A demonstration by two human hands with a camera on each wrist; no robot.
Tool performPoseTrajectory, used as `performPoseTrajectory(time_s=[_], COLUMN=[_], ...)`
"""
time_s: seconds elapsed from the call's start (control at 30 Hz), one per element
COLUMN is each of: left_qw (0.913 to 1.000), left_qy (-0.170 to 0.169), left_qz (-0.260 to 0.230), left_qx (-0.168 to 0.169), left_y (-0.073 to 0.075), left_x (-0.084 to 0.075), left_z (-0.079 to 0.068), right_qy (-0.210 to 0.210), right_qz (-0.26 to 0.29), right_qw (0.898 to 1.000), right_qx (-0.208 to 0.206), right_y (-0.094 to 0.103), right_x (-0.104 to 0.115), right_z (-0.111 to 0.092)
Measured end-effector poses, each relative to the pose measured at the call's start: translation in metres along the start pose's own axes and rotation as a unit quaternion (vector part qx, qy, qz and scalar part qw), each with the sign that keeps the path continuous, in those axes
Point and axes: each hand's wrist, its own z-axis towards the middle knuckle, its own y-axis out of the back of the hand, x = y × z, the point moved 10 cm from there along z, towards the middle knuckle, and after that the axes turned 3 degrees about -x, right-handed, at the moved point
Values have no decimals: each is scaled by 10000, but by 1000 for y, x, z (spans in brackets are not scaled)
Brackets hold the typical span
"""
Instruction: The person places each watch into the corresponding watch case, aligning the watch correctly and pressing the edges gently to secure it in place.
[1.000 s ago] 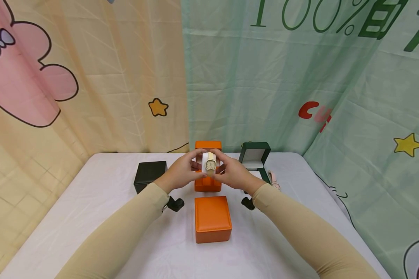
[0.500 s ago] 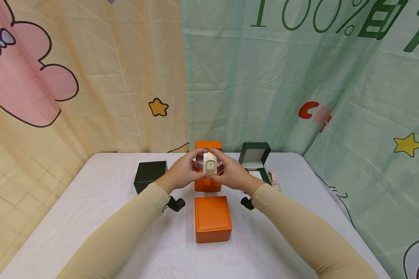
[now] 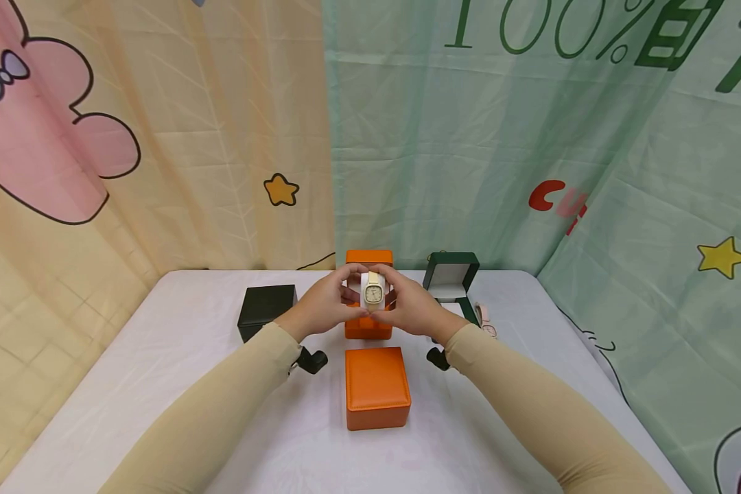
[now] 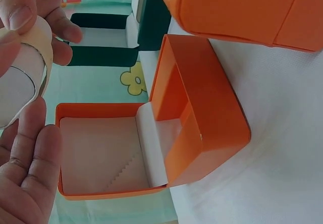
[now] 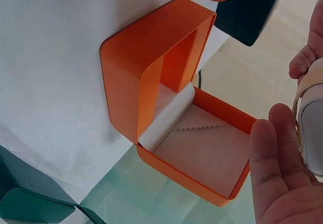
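Both hands hold a cream-strapped wristwatch (image 3: 373, 293) above the open orange box (image 3: 368, 331). Its strap (image 4: 43, 40) is wrapped round a white cushion (image 5: 314, 125), and the dial faces the head camera. My left hand (image 3: 322, 303) grips the cushion from the left, my right hand (image 3: 418, 307) from the right, thumbs low and fingers at the top and far side. Behind the watch, the orange box's lid (image 3: 368, 256) stands raised. In the wrist views the box's inner compartment (image 4: 169, 100) and pale lid lining (image 5: 202, 148) show. Part of each hand is out of frame in its wrist view.
A closed orange box (image 3: 378, 384) stands nearer on the white-covered table (image 3: 309, 439). A black box (image 3: 265, 309) is at the left. At the right an open green box (image 3: 451, 264) stands with a pink-strapped watch (image 3: 486, 328) beside it. Curtains hang behind.
The watch and cushion shift very slightly to the right between the hands. Both hands keep their hold; the boxes stay where they were.
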Motion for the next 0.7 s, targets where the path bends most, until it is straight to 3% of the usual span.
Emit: performPoseTrajectory(time_s=[0.7], left_qw=[9999], left_qy=[131], left_qz=[-41], left_qx=[52], left_y=[-3], left_x=[5], left_z=[1], right_qy=[0], right_qz=[-92], right_qw=[9999], right_qx=[-41], right_y=[1], right_x=[-7], right_z=[-1])
